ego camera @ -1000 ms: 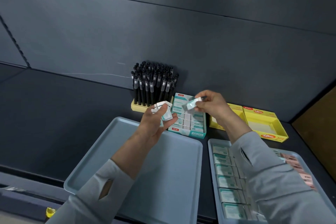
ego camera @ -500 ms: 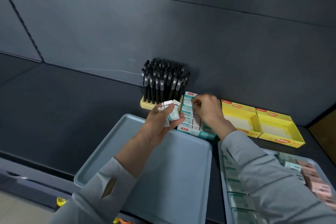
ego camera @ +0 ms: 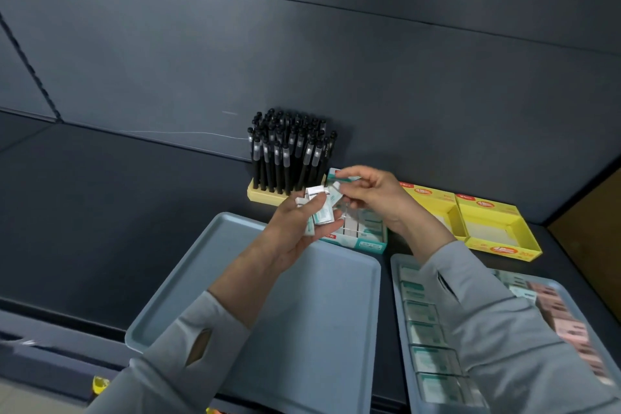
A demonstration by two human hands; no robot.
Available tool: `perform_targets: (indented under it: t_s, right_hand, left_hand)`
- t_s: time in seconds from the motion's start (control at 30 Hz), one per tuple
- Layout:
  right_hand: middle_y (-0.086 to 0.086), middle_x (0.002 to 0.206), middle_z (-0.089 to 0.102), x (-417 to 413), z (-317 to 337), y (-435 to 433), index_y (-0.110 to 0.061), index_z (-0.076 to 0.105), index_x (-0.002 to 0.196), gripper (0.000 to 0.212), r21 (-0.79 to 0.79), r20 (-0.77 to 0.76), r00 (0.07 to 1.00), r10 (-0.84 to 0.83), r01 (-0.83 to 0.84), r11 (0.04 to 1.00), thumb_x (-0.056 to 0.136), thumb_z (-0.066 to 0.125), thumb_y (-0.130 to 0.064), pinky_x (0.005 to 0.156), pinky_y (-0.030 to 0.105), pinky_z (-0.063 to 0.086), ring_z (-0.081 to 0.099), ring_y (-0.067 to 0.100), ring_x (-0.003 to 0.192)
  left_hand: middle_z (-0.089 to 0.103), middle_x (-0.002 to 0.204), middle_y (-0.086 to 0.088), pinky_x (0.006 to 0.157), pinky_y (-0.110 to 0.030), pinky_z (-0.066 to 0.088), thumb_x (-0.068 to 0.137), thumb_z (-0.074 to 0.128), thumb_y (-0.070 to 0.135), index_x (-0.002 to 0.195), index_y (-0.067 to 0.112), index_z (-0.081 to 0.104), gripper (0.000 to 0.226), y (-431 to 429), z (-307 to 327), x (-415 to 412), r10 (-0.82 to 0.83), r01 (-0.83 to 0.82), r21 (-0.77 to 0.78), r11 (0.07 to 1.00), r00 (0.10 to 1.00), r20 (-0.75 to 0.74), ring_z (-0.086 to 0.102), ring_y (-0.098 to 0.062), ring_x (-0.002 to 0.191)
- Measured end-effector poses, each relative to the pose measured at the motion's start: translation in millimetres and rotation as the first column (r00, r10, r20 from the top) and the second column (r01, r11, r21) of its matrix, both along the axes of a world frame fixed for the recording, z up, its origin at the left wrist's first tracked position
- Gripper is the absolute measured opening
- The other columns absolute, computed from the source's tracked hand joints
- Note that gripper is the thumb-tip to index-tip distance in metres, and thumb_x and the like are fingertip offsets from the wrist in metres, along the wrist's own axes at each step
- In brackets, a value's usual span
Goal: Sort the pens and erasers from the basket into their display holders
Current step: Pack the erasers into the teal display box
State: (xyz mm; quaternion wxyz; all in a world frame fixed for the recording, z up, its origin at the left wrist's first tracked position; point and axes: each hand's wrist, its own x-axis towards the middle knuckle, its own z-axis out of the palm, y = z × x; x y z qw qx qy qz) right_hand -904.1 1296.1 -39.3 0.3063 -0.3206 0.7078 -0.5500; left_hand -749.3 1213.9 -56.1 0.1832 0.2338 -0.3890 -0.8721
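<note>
1. Gripping a small stack (ego camera: 319, 213) of wrapped erasers in the left hand (ego camera: 295, 232), fingers curled round it, palm turned up.
2. Pinching one eraser (ego camera: 336, 194) between thumb and fingertips of the right hand (ego camera: 379, 198), just beside the top of the stack; touching it or not, cannot tell.
3. Both hands held above the near-left part of the teal box (ego camera: 364, 239), itself on the shelf (ego camera: 134, 212) and holding rows of erasers.
4. Behind and left of the teal box: black pens (ego camera: 289, 151) upright in a pale yellow holder (ego camera: 265, 194), against the back wall.
5. Right of the teal box: two open yellow boxes (ego camera: 433, 208), side by side.
6. Nearer the camera: left tray (ego camera: 302, 312) beneath the left forearm.
7. Beside it: right tray (ego camera: 398, 296), carrying green erasers (ego camera: 421, 312) in a row along its left side and pink erasers (ego camera: 568, 323) along its right, partly hidden by the right sleeve (ego camera: 497, 329).
</note>
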Motion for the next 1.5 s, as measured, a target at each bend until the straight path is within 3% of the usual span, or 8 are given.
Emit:
perform_targets:
  t_s: [0.2, 0.33, 0.43, 0.5, 0.67, 0.93, 1.37, 1.5]
  right_hand:
    - [0.014, 0.095, 0.072, -13, -15, 14, -0.007, 0.069, 0.090, 0.014, 0.110, 0.044, 0.951, -0.306, 0.300, 0.948, 0.090, 0.062, 0.005, 0.064, 0.024, 0.060, 0.072, 0.016, 0.068]
    - [0.005, 0.091, 0.072, -12, -20, 13, -0.010, 0.070, 0.095, 0.016, 0.235, -0.210, 0.960, -0.185, 0.234, 0.943, 0.082, 0.074, -0.001, 0.079, 0.029, 0.058, 0.072, 0.017, 0.075]
    - [-0.004, 0.089, 0.069, -8, -21, 8, -0.016, 0.074, 0.097, 0.019, 0.366, -0.605, 0.796, 0.030, 0.244, 0.898, 0.078, 0.080, -0.013, 0.075, 0.020, 0.045, 0.063, 0.012, 0.080]
    - [-0.001, 0.096, 0.071, -5, -25, 3, -0.017, 0.074, 0.098, 0.018, 0.361, -0.715, 0.693, 0.088, 0.259, 0.896, 0.081, 0.078, -0.016, 0.077, 0.021, 0.045, 0.062, 0.015, 0.086]
    - [0.000, 0.103, 0.074, -6, -31, -7, -0.021, 0.075, 0.096, 0.014, 0.304, -0.781, 0.621, 0.072, 0.277, 0.911, 0.082, 0.076, -0.018, 0.083, 0.029, 0.052, 0.065, 0.021, 0.092]
    - [0.004, 0.109, 0.066, -7, -35, -6, -0.016, 0.073, 0.106, 0.021, 0.292, -0.826, 0.552, 0.118, 0.240, 0.926, 0.085, 0.073, -0.019, 0.085, 0.033, 0.053, 0.065, 0.023, 0.096]
    - [0.005, 0.112, 0.066, -7, -28, -8, -0.018, 0.071, 0.107, 0.017, 0.277, -0.733, 0.680, 0.028, 0.261, 0.925, 0.090, 0.069, -0.021, 0.088, 0.033, 0.052, 0.062, 0.023, 0.099]
    - [-0.005, 0.096, 0.072, 8, -5, -1, -0.020, 0.072, 0.100, 0.016, 0.078, -0.339, 0.939, -0.047, 0.078, 0.994, 0.096, 0.061, -0.030, 0.079, 0.031, 0.053, 0.065, 0.011, 0.087]
  left_hand:
    - [0.063, 0.107, -0.023, 0.071, -0.033, 0.061, 0.099, 0.052, 0.009, 0.118, -0.005, 0.050, 0.024, -2, -1, 1, 0.129, -0.132, 0.057, 0.990, 0.990, 0.055, 0.066, -0.028, 0.093]
    - [0.061, 0.102, -0.025, 0.071, -0.036, 0.061, 0.099, 0.049, 0.005, 0.106, -0.004, 0.052, 0.011, -4, 5, 3, 0.163, -0.179, 0.140, 0.974, 0.979, 0.119, 0.065, -0.031, 0.093]
    - [0.058, 0.095, -0.024, 0.078, -0.039, 0.055, 0.100, 0.044, 0.002, 0.096, -0.003, 0.051, 0.009, -5, 9, 2, 0.173, -0.201, 0.217, 0.955, 0.975, 0.141, 0.063, -0.032, 0.091]
    - [0.061, 0.099, -0.026, 0.077, -0.037, 0.058, 0.099, 0.045, 0.002, 0.101, -0.005, 0.051, 0.009, -6, 8, 2, 0.160, -0.184, 0.205, 0.961, 0.979, 0.126, 0.064, -0.033, 0.093]
    - [0.069, 0.114, -0.020, 0.086, -0.030, 0.058, 0.098, 0.053, 0.008, 0.115, -0.008, 0.056, 0.023, -6, -5, 4, 0.090, -0.091, 0.028, 0.995, 0.995, 0.043, 0.069, -0.028, 0.102]
    - [0.070, 0.111, -0.018, 0.072, -0.022, 0.059, 0.096, 0.059, 0.011, 0.118, -0.005, 0.055, 0.028, -6, -9, 4, 0.137, -0.137, -0.009, 0.991, 0.986, 0.090, 0.069, -0.027, 0.102]
    - [0.069, 0.114, -0.017, 0.065, -0.019, 0.055, 0.090, 0.066, 0.010, 0.117, -0.001, 0.058, 0.030, -5, -11, 2, 0.151, -0.138, -0.108, 0.984, 0.981, 0.119, 0.070, -0.025, 0.097]
    - [0.068, 0.107, -0.022, 0.050, -0.016, 0.046, 0.085, 0.072, 0.008, 0.117, -0.001, 0.057, 0.037, -3, -8, 2, 0.163, -0.136, -0.183, 0.974, 0.976, 0.142, 0.060, -0.015, 0.071]
